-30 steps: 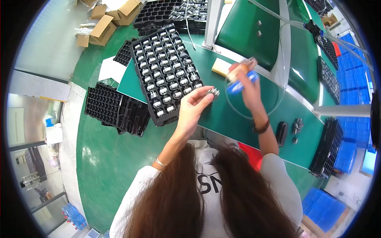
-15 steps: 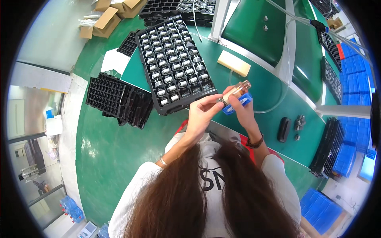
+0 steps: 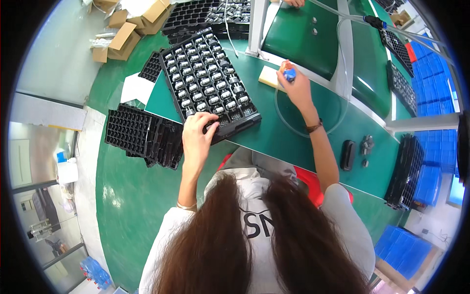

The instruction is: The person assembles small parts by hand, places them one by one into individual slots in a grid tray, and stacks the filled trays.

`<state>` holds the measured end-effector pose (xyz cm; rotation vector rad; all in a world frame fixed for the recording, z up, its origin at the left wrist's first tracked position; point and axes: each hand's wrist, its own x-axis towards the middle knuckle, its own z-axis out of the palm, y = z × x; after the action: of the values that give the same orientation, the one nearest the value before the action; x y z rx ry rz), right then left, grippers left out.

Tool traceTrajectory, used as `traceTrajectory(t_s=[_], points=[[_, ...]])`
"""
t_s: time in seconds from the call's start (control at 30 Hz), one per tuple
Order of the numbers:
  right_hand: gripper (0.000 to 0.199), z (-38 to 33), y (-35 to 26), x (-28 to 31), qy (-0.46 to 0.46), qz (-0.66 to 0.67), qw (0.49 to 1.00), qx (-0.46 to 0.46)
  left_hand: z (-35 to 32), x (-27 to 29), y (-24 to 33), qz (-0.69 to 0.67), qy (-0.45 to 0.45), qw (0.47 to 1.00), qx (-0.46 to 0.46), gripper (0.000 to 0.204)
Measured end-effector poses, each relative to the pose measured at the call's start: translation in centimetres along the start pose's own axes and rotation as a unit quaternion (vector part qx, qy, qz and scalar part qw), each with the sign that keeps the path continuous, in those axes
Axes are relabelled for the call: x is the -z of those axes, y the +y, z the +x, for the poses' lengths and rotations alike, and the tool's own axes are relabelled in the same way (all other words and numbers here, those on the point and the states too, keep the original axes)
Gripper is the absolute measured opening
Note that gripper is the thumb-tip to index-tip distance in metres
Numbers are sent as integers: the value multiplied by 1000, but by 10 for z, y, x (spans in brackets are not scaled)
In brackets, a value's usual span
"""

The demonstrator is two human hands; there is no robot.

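Note:
A black tray [image 3: 230,128] with rows of pockets lies tilted on the green bench, most pockets filled with small white-and-silver cylindrical parts [image 3: 209,91]. My left hand [image 3: 197,134] reaches over its near left corner with fingers and thumb curled down into the pockets. Whatever sits between those fingertips is hidden. Farther right, my right hand [image 3: 298,90] is raised above the bench, its fingers closed round a blue tool with an amber end [image 3: 290,74]. Just left of that hand lies a pale yellow block [image 3: 270,77], partly covered by it.
A thin clear hose [image 3: 289,125] loops over the bench. At right lie a black oblong case [image 3: 348,155] and small grey parts [image 3: 367,145], with stacked black trays [image 3: 405,171] beyond. More black trays [image 3: 128,132] stand at left. Another person's hand [image 3: 295,3] shows at the top edge.
My hands have parted. The left moved left and down onto the tray's near corner; the right carried the blue and amber tool away, up toward the yellow block. The view has shifted slightly.

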<state>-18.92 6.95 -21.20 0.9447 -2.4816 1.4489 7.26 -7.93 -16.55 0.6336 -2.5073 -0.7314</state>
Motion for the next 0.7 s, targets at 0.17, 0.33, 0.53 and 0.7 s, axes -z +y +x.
traceTrajectory(t_s=[0.17, 0.33, 0.53, 0.7], points=[[45, -4, 7, -7, -14, -43, 999, -11, 3, 16, -8, 24, -108, 993, -32, 17], [66, -22, -3, 14, -17, -60, 997, -45, 6, 28, -13, -40, -146, 988, -30, 24], [63, -45, -5, 25, -19, -34, 997, -72, 1, 29, -26, -3, -122, 992, -25, 11], [63, -38, -4, 20, -46, -61, 993, -87, 2, 30, -16, 18, -116, 992, -46, 11]])
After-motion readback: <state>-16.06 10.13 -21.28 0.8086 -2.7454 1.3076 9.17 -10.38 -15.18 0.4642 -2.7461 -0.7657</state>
